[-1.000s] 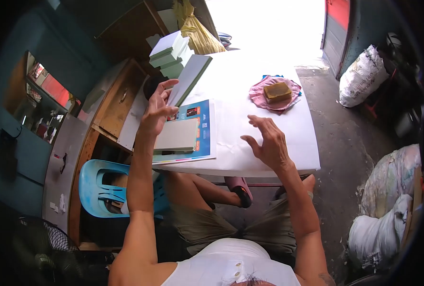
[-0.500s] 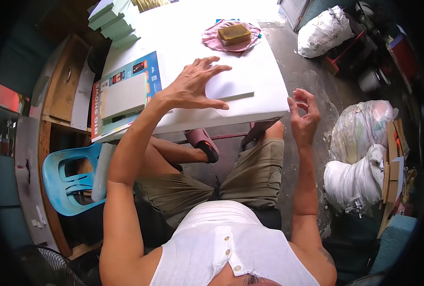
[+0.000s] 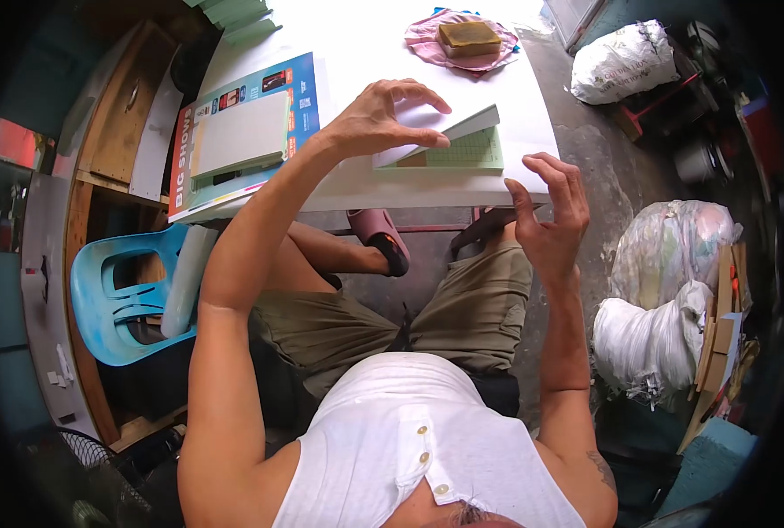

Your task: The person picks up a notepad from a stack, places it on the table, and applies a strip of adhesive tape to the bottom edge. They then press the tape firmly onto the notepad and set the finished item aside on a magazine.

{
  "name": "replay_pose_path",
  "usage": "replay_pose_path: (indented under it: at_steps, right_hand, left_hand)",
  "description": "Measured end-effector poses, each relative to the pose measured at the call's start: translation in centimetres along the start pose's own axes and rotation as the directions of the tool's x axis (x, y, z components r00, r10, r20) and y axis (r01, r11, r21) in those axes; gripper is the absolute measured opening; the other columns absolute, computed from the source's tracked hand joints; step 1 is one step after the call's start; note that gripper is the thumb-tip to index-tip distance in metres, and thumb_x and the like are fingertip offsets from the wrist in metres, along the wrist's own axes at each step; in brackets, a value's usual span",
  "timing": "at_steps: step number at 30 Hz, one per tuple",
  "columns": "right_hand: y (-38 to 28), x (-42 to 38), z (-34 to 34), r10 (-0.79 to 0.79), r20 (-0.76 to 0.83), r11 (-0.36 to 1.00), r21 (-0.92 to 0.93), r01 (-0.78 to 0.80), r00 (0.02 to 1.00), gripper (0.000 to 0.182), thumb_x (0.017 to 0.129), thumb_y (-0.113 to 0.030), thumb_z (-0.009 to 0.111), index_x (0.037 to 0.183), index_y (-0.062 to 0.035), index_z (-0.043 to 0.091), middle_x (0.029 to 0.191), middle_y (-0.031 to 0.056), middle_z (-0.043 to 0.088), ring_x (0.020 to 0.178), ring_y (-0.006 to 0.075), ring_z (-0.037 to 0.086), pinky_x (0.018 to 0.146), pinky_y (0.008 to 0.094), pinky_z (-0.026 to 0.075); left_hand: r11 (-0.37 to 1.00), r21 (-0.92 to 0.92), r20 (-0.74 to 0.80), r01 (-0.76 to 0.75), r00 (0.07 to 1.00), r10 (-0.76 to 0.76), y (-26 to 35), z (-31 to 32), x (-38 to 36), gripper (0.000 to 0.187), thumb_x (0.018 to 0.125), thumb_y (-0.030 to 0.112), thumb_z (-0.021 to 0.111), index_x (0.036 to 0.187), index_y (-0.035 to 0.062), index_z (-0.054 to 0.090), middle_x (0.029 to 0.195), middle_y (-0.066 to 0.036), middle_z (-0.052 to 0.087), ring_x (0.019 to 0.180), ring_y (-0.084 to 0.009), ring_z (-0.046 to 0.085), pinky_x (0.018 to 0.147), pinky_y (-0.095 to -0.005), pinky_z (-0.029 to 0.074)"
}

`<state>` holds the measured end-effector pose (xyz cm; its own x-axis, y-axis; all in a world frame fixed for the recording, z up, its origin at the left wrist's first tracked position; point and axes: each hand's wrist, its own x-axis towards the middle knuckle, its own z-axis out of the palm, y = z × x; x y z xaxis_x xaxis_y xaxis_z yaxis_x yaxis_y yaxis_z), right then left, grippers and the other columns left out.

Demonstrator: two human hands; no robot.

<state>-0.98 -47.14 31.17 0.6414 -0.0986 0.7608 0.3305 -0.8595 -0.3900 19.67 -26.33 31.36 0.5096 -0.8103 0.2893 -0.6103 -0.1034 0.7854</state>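
Note:
A pad with green printed sheets (image 3: 475,154) lies near the front edge of the white table (image 3: 348,189). Its white cover (image 3: 473,125) is tilted up, its right end raised off the sheets. My left hand (image 3: 393,119) is over the left part of the pad, thumb and fingers curved and apart, with the thumb tip beside the cover's edge; whether it touches is unclear. Just off the pad's right side, by the table's front right corner, my right hand (image 3: 550,202) is in the air, fingers curved apart and holding nothing.
Light pads (image 3: 242,132) rest on a colourful printed board (image 3: 299,88) at the table's left. A brown block (image 3: 468,38) sits on a pink cloth (image 3: 427,40) farther back. A blue chair (image 3: 101,299) is at left; white sacks (image 3: 643,339) are on the right-hand floor.
The pad's cover has risen, exposing the green printed sheet. My left hand has moved up and right with the shifted view; my right hand has come nearer the pad.

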Motion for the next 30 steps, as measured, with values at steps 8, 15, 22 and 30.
replay_pose_path:
  at_steps: [8, 15, 22, 30]
  right_hand:
    - [-1.3, 2.2, 3.8, -0.205, 0.309, 0.975, -0.021, 0.223, 0.928, 0.038, 0.082, -0.017, 0.081, 0.113, -0.0011, 0.067, 0.109, 0.0129, 0.069, 0.103, 0.0318, 0.065, 0.090, 0.0438, 0.054]
    - [-1.5, 5.6, 7.2, -0.297, 0.519, 0.950, 0.076, 0.302, 0.802, 0.029, 0.077, -0.011, 0.081, 0.103, -0.0048, 0.069, 0.102, 0.0088, 0.072, 0.098, 0.0275, 0.068, 0.095, 0.0414, 0.052]
    - [-1.6, 6.9, 7.2, -0.365, 0.420, 0.931, 0.168, 0.325, 0.831, 0.018, 0.081, 0.000, 0.073, 0.097, -0.0075, 0.071, 0.088, 0.0075, 0.072, 0.082, 0.0290, 0.070, 0.087, 0.0405, 0.054]
    - [-6.3, 1.8, 1.4, 0.231, 0.560, 0.777, 0.387, -0.497, 0.796, 0.032, 0.089, 0.005, 0.068, 0.120, -0.0028, 0.068, 0.089, 0.0062, 0.072, 0.078, 0.0125, 0.069, 0.072, 0.0257, 0.055]
  left_hand:
    - [0.850, -0.527, -0.186, -0.028, 0.979, -0.083, -1.4, 0.4, -0.9, 0.020, 0.083, 0.014, 0.080, 0.099, 0.0051, 0.072, 0.131, -0.011, 0.065, 0.125, -0.0269, 0.059, 0.113, -0.0448, 0.041]
    - [0.676, -0.736, -0.184, -0.032, 0.971, -0.154, -1.8, -0.4, -1.4, 0.020, 0.075, 0.006, 0.076, 0.091, 0.0078, 0.063, 0.114, -0.007, 0.065, 0.109, -0.0201, 0.059, 0.105, -0.0390, 0.041]
    - [0.818, -0.573, -0.233, -0.054, 0.967, -0.099, -1.9, -0.1, -1.2, 0.026, 0.081, 0.022, 0.078, 0.099, 0.0070, 0.068, 0.125, -0.008, 0.062, 0.123, -0.0233, 0.056, 0.113, -0.0440, 0.037]
    - [0.879, 0.442, -0.319, 0.179, 0.947, -0.032, -0.2, -0.6, -2.7, 0.047, 0.085, 0.040, 0.080, 0.120, 0.0093, 0.068, 0.125, -0.015, 0.066, 0.126, -0.0304, 0.057, 0.109, -0.0463, 0.045]
